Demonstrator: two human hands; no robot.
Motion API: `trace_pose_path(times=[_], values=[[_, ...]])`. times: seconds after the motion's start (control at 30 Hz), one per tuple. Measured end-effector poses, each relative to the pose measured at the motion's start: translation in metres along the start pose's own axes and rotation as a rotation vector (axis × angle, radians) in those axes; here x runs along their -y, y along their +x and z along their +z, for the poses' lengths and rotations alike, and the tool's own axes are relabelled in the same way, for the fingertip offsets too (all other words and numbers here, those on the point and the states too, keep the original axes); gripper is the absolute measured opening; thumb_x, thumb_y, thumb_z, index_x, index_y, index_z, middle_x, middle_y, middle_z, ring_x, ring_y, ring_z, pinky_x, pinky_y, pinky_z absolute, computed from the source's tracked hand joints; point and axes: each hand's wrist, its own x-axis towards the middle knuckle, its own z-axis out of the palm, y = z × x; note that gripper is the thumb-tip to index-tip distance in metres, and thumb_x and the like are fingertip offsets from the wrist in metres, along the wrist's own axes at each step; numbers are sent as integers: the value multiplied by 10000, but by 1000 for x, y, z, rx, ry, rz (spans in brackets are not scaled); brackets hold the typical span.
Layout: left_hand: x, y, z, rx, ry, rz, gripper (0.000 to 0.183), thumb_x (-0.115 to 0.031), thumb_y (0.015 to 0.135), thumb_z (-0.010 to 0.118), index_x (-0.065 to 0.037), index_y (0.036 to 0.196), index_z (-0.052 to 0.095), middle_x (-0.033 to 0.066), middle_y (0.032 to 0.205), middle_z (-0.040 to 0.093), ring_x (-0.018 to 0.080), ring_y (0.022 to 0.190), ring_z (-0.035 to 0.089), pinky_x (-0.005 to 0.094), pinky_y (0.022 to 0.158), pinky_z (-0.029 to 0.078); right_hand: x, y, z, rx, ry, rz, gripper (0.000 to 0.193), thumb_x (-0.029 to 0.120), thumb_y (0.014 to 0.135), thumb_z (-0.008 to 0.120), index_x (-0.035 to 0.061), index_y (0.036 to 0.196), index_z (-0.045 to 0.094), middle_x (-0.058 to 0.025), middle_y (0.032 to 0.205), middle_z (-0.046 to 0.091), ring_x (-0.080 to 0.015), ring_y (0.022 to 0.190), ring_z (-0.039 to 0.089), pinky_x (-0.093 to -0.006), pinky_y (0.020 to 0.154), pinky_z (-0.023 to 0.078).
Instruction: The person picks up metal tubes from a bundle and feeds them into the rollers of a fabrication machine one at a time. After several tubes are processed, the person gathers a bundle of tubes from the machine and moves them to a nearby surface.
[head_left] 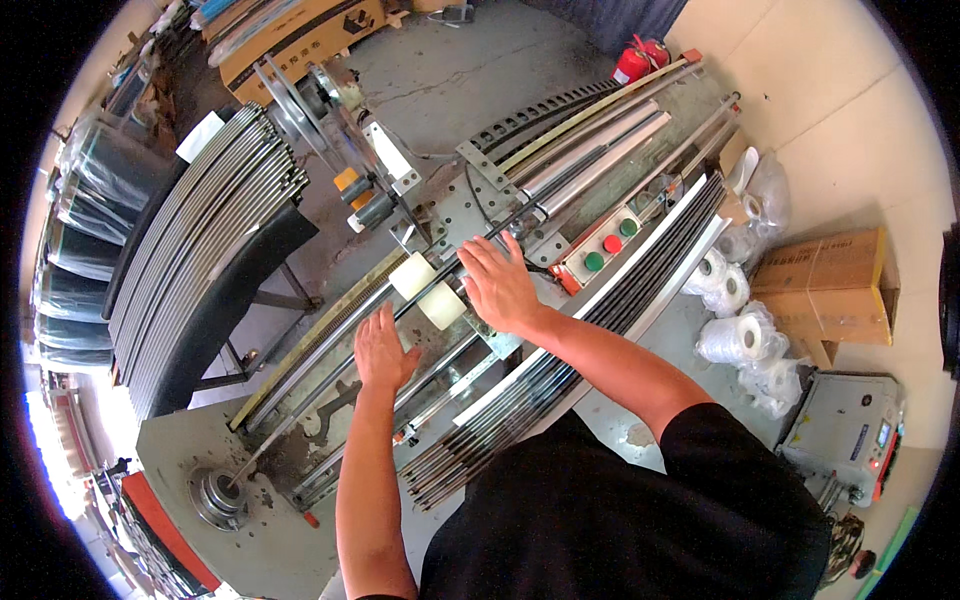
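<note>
A long thin metal rod runs slantwise across the machine, from a round chuck at the lower left toward the upper right, where it looks black. My left hand lies over the rod with fingers stretched and thumb apart, its fingertips at the rod. Farther right, my right hand rests on the dark part of the rod, fingers extended across it. Between the hands, two cream-white rollers sit one on each side of the rod. What lies under my palms is hidden.
Close to my body, a white trough holds several dark rods. A control box with green and red buttons sits beyond it. At left stands a rack of metal rods; at right, a cardboard box and wrapped rolls.
</note>
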Motion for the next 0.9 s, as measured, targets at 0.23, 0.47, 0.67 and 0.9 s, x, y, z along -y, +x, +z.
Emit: trace_pose_path(times=[0.23,0.47,0.67,0.9], values=[[71,-16,20,-25,-49,-37,881,-341,792,902,-111,1529,477,175,1351,664,384,1267,627,504,1066,504,5,10,1,15,-36,-55,391,221,1054,542,31,1383,633,-142,1479,613,-317,1456,515,-654,1245,222],[198,-87,21,1,13,-194,714,-406,866,845,-126,1477,604,198,1376,697,412,1272,652,507,1094,515,-22,0,35,-28,-230,-85,481,315,1118,451,99,1534,560,-103,1573,575,-256,1512,477,-597,1293,165],[291,-151,8,46,1,-427,611,-455,865,826,-167,1389,699,160,1294,748,394,1214,689,497,1045,544,-44,0,36,-49,-217,-108,453,275,1097,496,122,1516,576,-83,1549,588,-253,1482,503,-590,1276,212],[310,-149,10,126,90,-466,625,-470,849,823,-146,1373,714,182,1260,757,390,1183,707,497,1030,551,-62,3,40,-64,-210,-90,465,278,1078,519,135,1516,580,-71,1549,588,-249,1476,509,-598,1267,228]])
